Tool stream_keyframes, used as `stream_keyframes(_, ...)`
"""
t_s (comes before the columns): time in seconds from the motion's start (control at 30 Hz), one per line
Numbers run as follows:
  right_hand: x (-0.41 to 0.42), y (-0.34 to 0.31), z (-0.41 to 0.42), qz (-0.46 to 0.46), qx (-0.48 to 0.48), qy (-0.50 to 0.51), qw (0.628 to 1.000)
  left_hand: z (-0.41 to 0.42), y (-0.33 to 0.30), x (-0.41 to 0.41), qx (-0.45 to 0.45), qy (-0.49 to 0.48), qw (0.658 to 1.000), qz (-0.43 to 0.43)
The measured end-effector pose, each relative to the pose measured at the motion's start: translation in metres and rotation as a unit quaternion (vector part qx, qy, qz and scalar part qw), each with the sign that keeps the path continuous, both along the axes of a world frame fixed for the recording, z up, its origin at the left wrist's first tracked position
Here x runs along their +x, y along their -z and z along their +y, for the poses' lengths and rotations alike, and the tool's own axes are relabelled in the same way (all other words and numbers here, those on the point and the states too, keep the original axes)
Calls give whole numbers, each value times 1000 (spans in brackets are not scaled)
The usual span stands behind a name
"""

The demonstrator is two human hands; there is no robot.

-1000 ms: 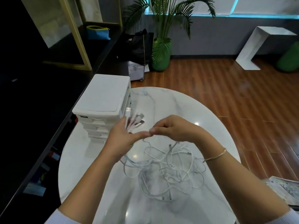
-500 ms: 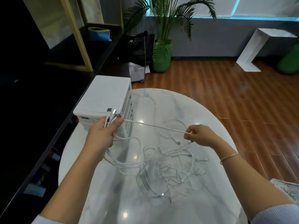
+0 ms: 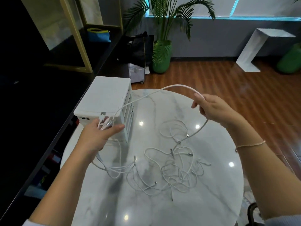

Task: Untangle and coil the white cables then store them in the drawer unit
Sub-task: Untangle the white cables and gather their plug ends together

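A tangle of white cables (image 3: 177, 168) lies on the round marble table (image 3: 162, 209). My left hand (image 3: 99, 136) grips a bunch of cable plug ends in front of the white drawer unit (image 3: 105, 97), which stands at the table's left edge. One white cable (image 3: 177, 86) arcs up from that bunch to my right hand (image 3: 213, 108), which holds it raised above the table; the cable then drops from the hand into the tangle. The drawers look closed.
A dark counter (image 3: 40, 128) runs along the left of the table. Beyond it are a potted palm (image 3: 162, 54), a black bag (image 3: 140, 48) and a white side table (image 3: 263, 48) on the wooden floor. A printed paper lies low at the right.
My right hand has slid along one cable, moving right and upward, so the cable now forms a high arc. My left hand has moved left toward the drawer unit with the plug ends.
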State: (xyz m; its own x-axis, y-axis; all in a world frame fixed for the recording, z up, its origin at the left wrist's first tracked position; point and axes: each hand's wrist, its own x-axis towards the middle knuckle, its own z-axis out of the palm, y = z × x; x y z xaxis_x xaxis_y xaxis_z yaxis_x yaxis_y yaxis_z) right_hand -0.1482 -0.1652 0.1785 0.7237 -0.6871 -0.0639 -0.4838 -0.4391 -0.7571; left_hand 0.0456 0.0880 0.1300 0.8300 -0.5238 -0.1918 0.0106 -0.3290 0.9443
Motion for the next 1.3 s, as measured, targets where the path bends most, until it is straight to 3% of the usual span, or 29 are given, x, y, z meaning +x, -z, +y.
stream_keyframes(0.13, 6, -35, 23, 80, -40, -97, 991, -5, 2, -6, 37, -48, 998, -24)
stream_keyframes(0.27, 15, -29, 49, 208, -57, -205, 955, -17, -12, -27, -56, -77, 995, -29)
stream_keyframes(0.43, 28, -7, 80, 213, 19, -306, 928, -32, -24, -58, -63, 65, 996, 1)
stream_keyframes(0.53, 27, -8, 81, 160, 48, -299, 940, -31, -24, -67, -36, 186, 981, 49)
stream_keyframes(0.6, 19, -8, 75, 152, 49, -295, 942, -26, -21, -63, -20, 209, 977, 46)
stream_keyframes(0.7, 4, 0, 51, 180, 37, -250, 951, -17, -18, -49, -32, 175, 983, 49)
stream_keyframes(0.93, -35, 42, -16, 263, -140, -34, 954, -1, -11, -16, -41, 100, 993, 42)
stream_keyframes(1.0, -37, 39, -21, 220, -138, 30, 965, 1, -7, -14, -27, 111, 993, 37)
stream_keyframes(1.07, -32, 26, -18, 107, -81, 84, 987, 1, -4, -15, -14, 125, 991, 38)
stream_keyframes(1.17, -21, -4, -8, -55, -24, 128, 990, -1, -1, -17, -2, 147, 988, 43)
stream_keyframes(1.3, -13, -36, -3, -153, -126, 139, 970, -2, -4, -16, 12, 176, 984, 40)
